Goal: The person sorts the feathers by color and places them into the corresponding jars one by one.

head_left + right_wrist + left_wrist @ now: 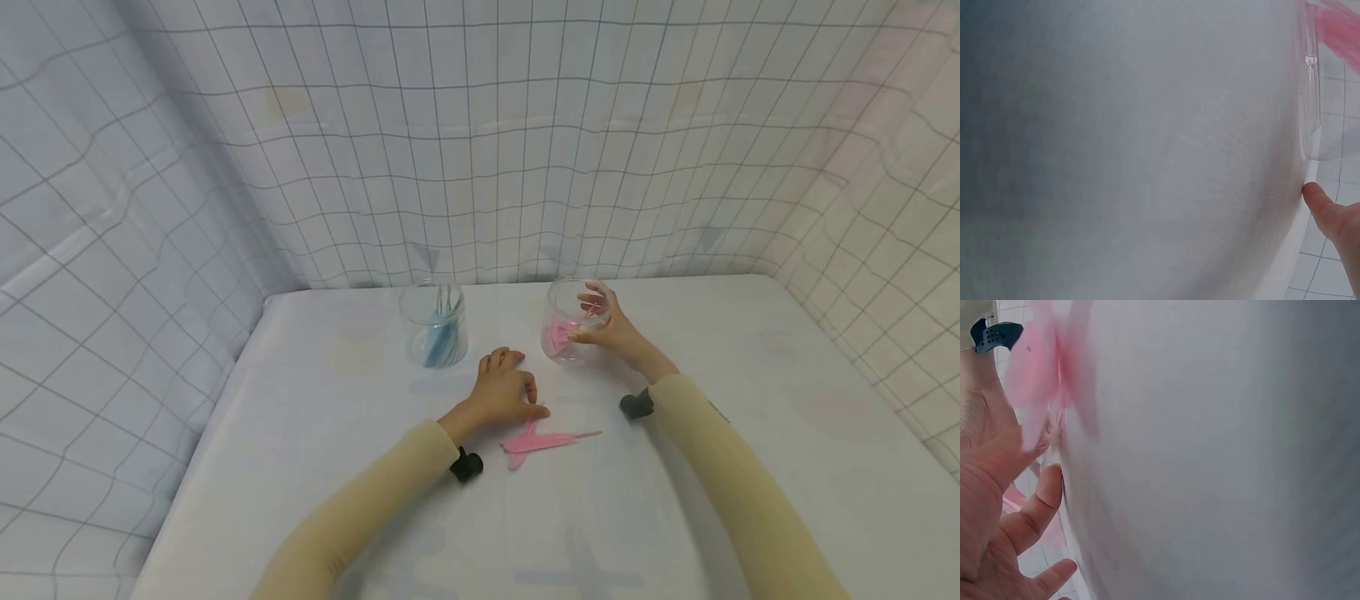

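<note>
Two clear glass jars stand at the back of the white table. The right jar (553, 354) holds flat pink pieces (561, 332), and my right hand (611, 332) curves round its right side, thumb in front and fingers behind. Below it lie more pink pieces (536, 442), flat and broad at one end with thin stems; their exact kind is unclear. My left hand (502, 396) hovers over their upper end, its thumb close to one stem. In the left wrist view a gap shows between thumb and index finger. The left jar (415, 342) contains blue pieces (441, 337) with thin stems.
White cloth with a dark grid (480, 167) hangs behind the table (337, 500) and along both sides. Dark wrist cameras (467, 466) sit under both pale yellow sleeves (367, 492). The right wrist view shows mostly blurred white surface.
</note>
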`<state>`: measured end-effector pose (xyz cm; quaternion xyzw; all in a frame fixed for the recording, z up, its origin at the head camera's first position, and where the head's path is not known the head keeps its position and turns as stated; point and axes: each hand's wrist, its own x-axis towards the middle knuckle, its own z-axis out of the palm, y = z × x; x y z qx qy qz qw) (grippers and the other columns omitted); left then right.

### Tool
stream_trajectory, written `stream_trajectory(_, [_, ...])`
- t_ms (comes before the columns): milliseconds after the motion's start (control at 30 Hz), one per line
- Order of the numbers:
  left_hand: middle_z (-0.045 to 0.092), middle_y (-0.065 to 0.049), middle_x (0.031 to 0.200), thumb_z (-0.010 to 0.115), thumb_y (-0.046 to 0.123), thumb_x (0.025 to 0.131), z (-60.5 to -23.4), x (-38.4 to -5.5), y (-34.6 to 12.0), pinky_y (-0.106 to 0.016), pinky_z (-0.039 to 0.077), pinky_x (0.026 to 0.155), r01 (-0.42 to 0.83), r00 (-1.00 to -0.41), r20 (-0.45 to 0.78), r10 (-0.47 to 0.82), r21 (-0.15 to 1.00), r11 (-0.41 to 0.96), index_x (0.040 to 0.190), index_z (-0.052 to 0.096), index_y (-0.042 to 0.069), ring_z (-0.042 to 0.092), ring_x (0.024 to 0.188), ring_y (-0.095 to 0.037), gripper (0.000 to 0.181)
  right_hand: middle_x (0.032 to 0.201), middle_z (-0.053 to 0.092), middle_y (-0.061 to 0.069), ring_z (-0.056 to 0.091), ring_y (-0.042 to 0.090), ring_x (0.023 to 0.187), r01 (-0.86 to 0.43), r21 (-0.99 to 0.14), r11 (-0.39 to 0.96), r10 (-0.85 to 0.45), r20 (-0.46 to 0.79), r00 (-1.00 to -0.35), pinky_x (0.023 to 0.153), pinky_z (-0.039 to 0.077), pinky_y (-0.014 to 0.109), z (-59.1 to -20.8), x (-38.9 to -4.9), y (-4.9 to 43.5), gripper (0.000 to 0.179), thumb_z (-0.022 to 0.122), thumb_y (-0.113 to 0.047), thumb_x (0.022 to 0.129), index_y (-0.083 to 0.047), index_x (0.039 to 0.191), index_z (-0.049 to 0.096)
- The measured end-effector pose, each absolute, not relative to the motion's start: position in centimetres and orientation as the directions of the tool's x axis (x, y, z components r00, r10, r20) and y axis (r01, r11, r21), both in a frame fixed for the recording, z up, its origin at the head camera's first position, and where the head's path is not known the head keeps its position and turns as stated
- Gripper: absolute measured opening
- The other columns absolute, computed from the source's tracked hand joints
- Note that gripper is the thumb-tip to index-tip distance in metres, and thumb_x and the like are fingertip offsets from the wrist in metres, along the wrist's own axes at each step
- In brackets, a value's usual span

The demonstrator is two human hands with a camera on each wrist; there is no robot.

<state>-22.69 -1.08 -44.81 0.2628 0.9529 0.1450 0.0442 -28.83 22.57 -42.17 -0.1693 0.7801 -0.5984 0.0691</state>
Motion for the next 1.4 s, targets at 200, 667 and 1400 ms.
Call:
stream_trajectory(200, [0.042,-0.013,0.139,0.071,0.045,0.081,-44.8,-22.6,-1.2,-0.051,0.017,0.104,0.471,-0.865,-0.001,0.501,0.338,0.814,0.072,0.068,0.027,0.023,0.132,-0.034,0.021,0.149,0.022,0.025,0.021,0.039,0.134,-0.18,-0.963,0.201,-0.355,0.1,-0.929,0.104,0.022,0.056,-42.2,-28.7,22.6,0.091,0.072,0.001,0.081,-0.006,0.147,0.01])
stream_trajectory(667, [0.046,-0.016,0.137,0.069,0.032,0.083,-45.2,-22.5,-1.1,-0.051,0.016,0.107,0.564,-0.823,0.079,0.562,0.235,0.792,0.067,0.065,0.023,0.02,0.137,-0.035,0.019,0.148,0.024,0.023,0.022,0.037,0.134,-0.183,-0.956,0.231,-0.348,0.094,-0.933,0.104,0.024,0.054,-42.0,-28.6,22.6,0.09,0.072,0.001,0.082,-0.006,0.147,0.01])
stream_trajectory(1400, [0.046,-0.018,0.136,0.066,0.028,0.074,-44.6,-22.0,-0.7,-0.049,0.013,0.108,0.565,-0.822,0.021,0.569,0.16,0.81,0.066,0.07,0.022,0.02,0.137,-0.035,0.011,0.149,0.025,0.018,0.025,0.032,0.134,-0.189,-0.955,0.229,-0.328,0.107,-0.939,0.103,0.026,0.05,-44.5,-30.4,23.2,0.092,0.074,-0.001,0.081,-0.014,0.148,0.012])
